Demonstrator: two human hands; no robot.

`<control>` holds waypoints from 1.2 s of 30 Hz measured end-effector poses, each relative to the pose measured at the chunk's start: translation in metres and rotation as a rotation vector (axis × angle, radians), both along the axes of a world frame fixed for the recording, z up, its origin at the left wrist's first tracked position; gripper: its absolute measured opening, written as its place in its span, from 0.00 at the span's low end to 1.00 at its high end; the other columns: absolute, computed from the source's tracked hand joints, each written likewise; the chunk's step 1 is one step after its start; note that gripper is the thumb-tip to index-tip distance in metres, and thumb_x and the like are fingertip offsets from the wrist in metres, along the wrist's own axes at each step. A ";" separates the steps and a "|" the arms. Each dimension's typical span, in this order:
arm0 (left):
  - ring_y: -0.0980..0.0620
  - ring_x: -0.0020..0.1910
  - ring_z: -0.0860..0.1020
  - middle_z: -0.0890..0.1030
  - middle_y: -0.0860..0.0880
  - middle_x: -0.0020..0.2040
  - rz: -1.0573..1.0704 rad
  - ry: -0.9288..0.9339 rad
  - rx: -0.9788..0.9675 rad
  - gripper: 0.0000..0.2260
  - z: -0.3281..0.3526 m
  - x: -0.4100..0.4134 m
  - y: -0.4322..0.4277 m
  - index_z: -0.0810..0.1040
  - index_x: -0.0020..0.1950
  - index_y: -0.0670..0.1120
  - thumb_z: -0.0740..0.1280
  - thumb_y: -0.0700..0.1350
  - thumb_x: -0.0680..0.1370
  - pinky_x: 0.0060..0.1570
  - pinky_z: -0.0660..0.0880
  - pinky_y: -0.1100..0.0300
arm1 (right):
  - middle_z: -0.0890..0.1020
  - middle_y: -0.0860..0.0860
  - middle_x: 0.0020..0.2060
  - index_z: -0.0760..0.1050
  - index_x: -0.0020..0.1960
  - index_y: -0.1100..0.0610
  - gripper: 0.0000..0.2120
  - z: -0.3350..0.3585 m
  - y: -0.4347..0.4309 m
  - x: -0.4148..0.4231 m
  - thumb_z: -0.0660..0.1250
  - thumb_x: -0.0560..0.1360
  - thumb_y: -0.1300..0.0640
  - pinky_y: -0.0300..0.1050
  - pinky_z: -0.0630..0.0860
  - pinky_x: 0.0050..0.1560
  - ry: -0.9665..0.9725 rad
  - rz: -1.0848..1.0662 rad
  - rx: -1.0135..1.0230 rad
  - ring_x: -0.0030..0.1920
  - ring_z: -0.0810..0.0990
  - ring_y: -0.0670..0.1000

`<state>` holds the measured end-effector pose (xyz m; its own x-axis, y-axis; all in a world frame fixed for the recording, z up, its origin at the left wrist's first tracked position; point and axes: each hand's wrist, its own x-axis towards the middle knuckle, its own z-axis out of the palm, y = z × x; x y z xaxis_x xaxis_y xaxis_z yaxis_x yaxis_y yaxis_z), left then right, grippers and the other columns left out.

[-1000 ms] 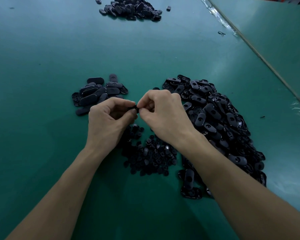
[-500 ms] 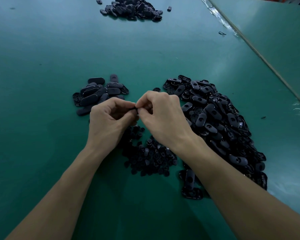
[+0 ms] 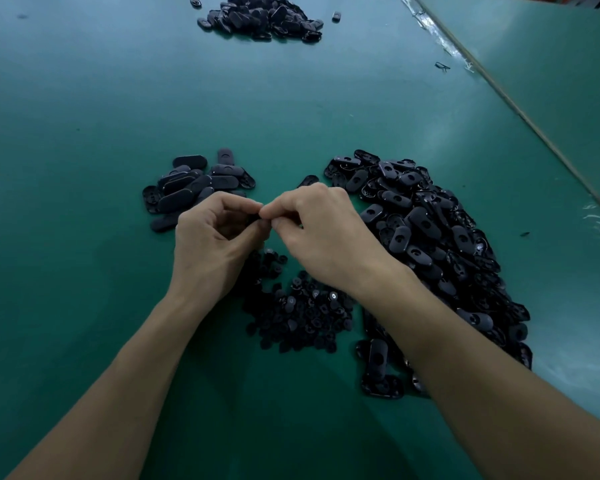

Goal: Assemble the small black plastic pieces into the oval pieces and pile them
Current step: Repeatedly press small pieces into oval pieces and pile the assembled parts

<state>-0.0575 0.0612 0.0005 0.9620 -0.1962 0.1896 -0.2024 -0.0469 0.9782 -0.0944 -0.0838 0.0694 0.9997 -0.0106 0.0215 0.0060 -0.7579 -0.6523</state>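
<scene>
The two hands meet in the middle of the frame, above the green table [image 3: 84, 133], with fingertips touching. The left hand [image 3: 215, 244] has its fingers curled over and its thumb drawn up against the forefinger. The right hand [image 3: 323, 237] is curled the same way, its thumb and forefinger pressed in from the other side. Between those pinching tips sits a black part [image 3: 255, 220]. Only a sliver of it shows, so I cannot tell whether it is an oval piece, a small one, or both together. Just below the hands, towards the bottom of the frame, lies the heap of small black plastic pieces [image 3: 298, 317], partly under the right wrist. To the right a big heap of oval pieces [image 3: 430, 237] spreads from centre right down along the right forearm, many showing a hole in the face. Left of centre, just beyond the left knuckles, is a smaller pile of oval pieces [image 3: 194, 183], mostly lying smooth side up. At the top of the frame there is a far pile [image 3: 260, 15] of the same dark parts, with a stray piece [image 3: 336, 16] just to its right. A pale seam [image 3: 499, 93] runs diagonally across the upper right. Any marking on the parts is too small to read.
</scene>
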 end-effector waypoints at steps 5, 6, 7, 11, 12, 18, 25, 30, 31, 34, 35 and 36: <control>0.57 0.36 0.82 0.86 0.53 0.40 -0.006 0.006 0.008 0.11 0.003 -0.002 -0.002 0.80 0.46 0.50 0.74 0.34 0.74 0.38 0.79 0.63 | 0.78 0.47 0.49 0.84 0.56 0.50 0.11 0.001 -0.003 0.000 0.67 0.79 0.61 0.34 0.74 0.54 -0.008 0.022 -0.001 0.50 0.76 0.45; 0.57 0.36 0.82 0.86 0.53 0.40 -0.007 0.020 -0.006 0.11 0.004 -0.003 -0.003 0.80 0.47 0.50 0.74 0.34 0.75 0.38 0.79 0.63 | 0.78 0.48 0.51 0.83 0.56 0.49 0.10 -0.001 -0.003 0.000 0.67 0.79 0.60 0.41 0.76 0.57 -0.010 0.010 -0.002 0.52 0.77 0.47; 0.57 0.36 0.82 0.86 0.52 0.41 -0.008 0.034 -0.023 0.11 0.005 -0.003 -0.003 0.80 0.48 0.50 0.74 0.33 0.75 0.38 0.79 0.63 | 0.78 0.49 0.53 0.82 0.57 0.48 0.10 -0.002 -0.003 0.000 0.67 0.79 0.60 0.46 0.76 0.59 -0.005 0.001 0.000 0.53 0.78 0.48; 0.56 0.37 0.82 0.87 0.50 0.42 -0.012 0.059 -0.044 0.13 0.004 -0.002 -0.001 0.80 0.50 0.51 0.75 0.34 0.74 0.39 0.79 0.61 | 0.81 0.49 0.52 0.80 0.59 0.50 0.11 -0.005 -0.005 0.000 0.66 0.80 0.61 0.40 0.77 0.54 0.042 -0.004 0.044 0.51 0.80 0.46; 0.56 0.37 0.82 0.87 0.51 0.42 -0.017 0.059 -0.047 0.13 0.004 -0.002 -0.001 0.80 0.50 0.51 0.75 0.34 0.74 0.39 0.79 0.61 | 0.82 0.48 0.50 0.81 0.58 0.51 0.10 -0.005 -0.006 0.001 0.67 0.80 0.61 0.38 0.78 0.53 0.043 -0.010 0.048 0.49 0.81 0.45; 0.55 0.36 0.84 0.86 0.51 0.40 -0.057 0.062 -0.091 0.14 0.001 -0.001 -0.002 0.82 0.45 0.55 0.76 0.35 0.73 0.39 0.80 0.64 | 0.82 0.42 0.40 0.84 0.55 0.55 0.08 -0.008 -0.018 0.007 0.71 0.78 0.61 0.28 0.77 0.51 0.013 -0.008 0.073 0.41 0.80 0.35; 0.54 0.38 0.84 0.86 0.51 0.41 -0.110 0.044 -0.095 0.15 0.001 0.001 -0.002 0.84 0.44 0.57 0.75 0.35 0.73 0.40 0.80 0.64 | 0.81 0.39 0.36 0.85 0.51 0.53 0.06 -0.011 -0.026 0.010 0.73 0.76 0.61 0.27 0.76 0.46 0.012 0.026 0.072 0.38 0.81 0.34; 0.54 0.37 0.84 0.86 0.51 0.40 -0.109 0.054 -0.087 0.13 -0.001 0.001 -0.002 0.82 0.45 0.53 0.75 0.34 0.73 0.40 0.81 0.63 | 0.82 0.40 0.35 0.85 0.50 0.53 0.06 -0.010 -0.029 0.010 0.74 0.75 0.61 0.27 0.75 0.42 0.045 0.042 0.090 0.37 0.81 0.35; 0.54 0.37 0.84 0.86 0.51 0.40 -0.106 0.056 -0.085 0.13 -0.001 0.001 -0.002 0.82 0.45 0.53 0.75 0.34 0.73 0.40 0.80 0.64 | 0.82 0.40 0.34 0.85 0.50 0.53 0.06 -0.009 -0.028 0.010 0.73 0.76 0.61 0.26 0.74 0.42 0.046 0.043 0.081 0.37 0.81 0.34; 0.54 0.37 0.84 0.86 0.51 0.40 -0.104 0.061 -0.077 0.12 -0.001 0.001 -0.002 0.82 0.46 0.52 0.75 0.34 0.73 0.40 0.80 0.64 | 0.81 0.39 0.35 0.85 0.50 0.54 0.05 -0.007 -0.026 0.009 0.73 0.76 0.60 0.25 0.74 0.42 0.035 0.041 0.053 0.37 0.80 0.34; 0.53 0.37 0.84 0.86 0.51 0.40 -0.104 0.063 -0.075 0.12 -0.001 0.001 -0.002 0.82 0.46 0.51 0.75 0.34 0.73 0.40 0.81 0.63 | 0.82 0.40 0.36 0.85 0.51 0.54 0.05 -0.007 -0.026 0.009 0.73 0.76 0.60 0.25 0.74 0.43 0.028 0.038 0.044 0.39 0.81 0.35; 0.53 0.37 0.85 0.86 0.51 0.40 -0.105 0.065 -0.075 0.12 -0.001 0.001 -0.002 0.82 0.46 0.51 0.75 0.34 0.73 0.40 0.81 0.63 | 0.83 0.42 0.37 0.85 0.51 0.54 0.05 -0.007 -0.025 0.008 0.73 0.76 0.60 0.26 0.75 0.44 0.020 0.034 0.033 0.40 0.81 0.36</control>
<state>-0.0567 0.0596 -0.0003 0.9479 -0.2838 0.1450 -0.1380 0.0444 0.9894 -0.0864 -0.1088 0.0629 0.9997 0.0226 0.0020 0.0179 -0.7359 -0.6769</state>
